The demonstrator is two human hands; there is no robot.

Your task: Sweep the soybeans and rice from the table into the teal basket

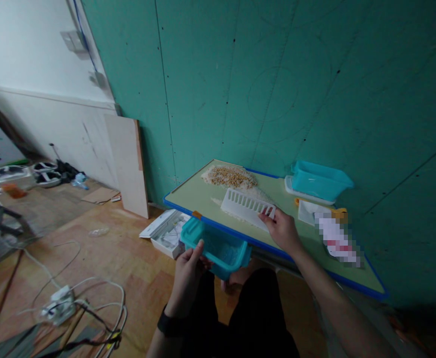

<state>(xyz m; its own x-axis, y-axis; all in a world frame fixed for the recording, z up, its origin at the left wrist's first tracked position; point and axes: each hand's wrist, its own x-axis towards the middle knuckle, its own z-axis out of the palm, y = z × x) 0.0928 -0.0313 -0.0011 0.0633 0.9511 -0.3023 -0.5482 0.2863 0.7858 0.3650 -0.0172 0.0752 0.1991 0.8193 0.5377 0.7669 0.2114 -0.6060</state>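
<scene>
My left hand (191,266) is closed on the near side of a teal plastic bin (223,248), with the thumb over its rim. The bin is held just below the table's front edge, and some small specks show inside. In my right hand (279,226) is the right end of a white slotted plastic tray (247,209), gripped between thumb and fingers. That tray is tilted over the tabletop, its lower edge beside some scattered white grains. Just behind it lies a pile of yellow kernels (228,177) mixed with white grains (253,191).
A second teal bin (320,180) stands on a white lid (289,185) at the table's back right. Yellow-handled scissors (339,215) lie near a blurred packet (337,241). Below are an open white box (167,233) and a power strip (60,303) with tangled cables.
</scene>
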